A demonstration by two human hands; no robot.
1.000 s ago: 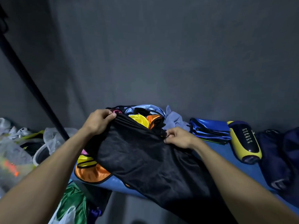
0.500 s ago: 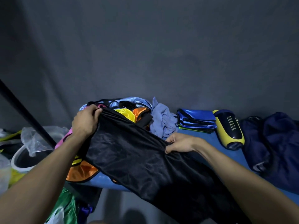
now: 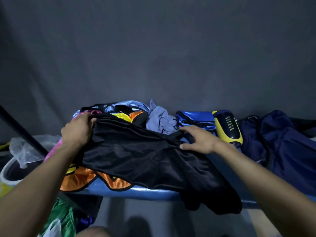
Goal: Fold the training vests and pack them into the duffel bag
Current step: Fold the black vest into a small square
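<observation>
While left hand [image 3: 80,130] grips black mesh vest [image 3: 142,158] and right hand [image 3: 196,140] lies spread on it, folding barely started; navy duffel bag [image 3: 280,144] unpacked.

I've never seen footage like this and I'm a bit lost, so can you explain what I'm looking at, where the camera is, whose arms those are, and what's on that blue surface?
There is no machine here. The camera sits on a person's head, looking forward and down, so the two bare arms reaching in from the bottom are the wearer's own.

The left hand grips one end of a black shiny fabric vest; the right hand rests on its other end with fingers spread. The vest lies across a blue table, partly hanging over the near edge.

Under and behind it is a pile of colourful vests in orange, yellow, pink and light blue. Further right lie a crumpled pale blue cloth, a folded stack of shiny blue fabric, a yellow and black oblong object and a dark navy bag.
</observation>
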